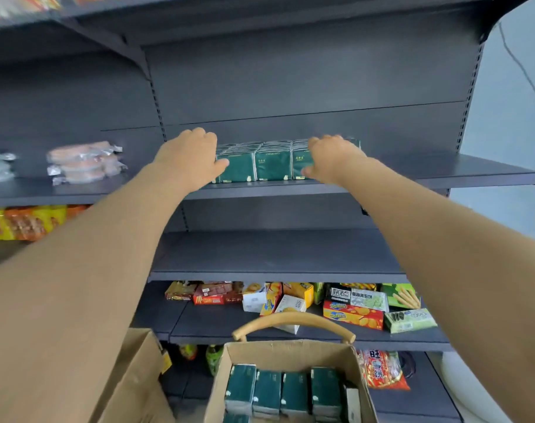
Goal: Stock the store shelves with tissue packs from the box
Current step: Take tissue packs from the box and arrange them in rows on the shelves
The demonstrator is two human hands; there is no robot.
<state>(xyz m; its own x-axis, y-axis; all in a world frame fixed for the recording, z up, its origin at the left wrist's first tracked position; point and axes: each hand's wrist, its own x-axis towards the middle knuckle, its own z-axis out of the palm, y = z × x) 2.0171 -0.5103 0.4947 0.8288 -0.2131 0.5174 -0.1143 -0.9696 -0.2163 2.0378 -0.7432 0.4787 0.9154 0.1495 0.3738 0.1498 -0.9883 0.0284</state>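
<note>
Our left hand and right hand clasp the two ends of a row of green packs on the shelf, fingers curled round them; more fill the box below

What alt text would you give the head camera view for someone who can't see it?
A person's left hand and right hand grip the two ends of a row of green tissue packs on a dark grey shelf. Below, an open cardboard box holds more packs, and a lower shelf carries snack boxes.
</note>
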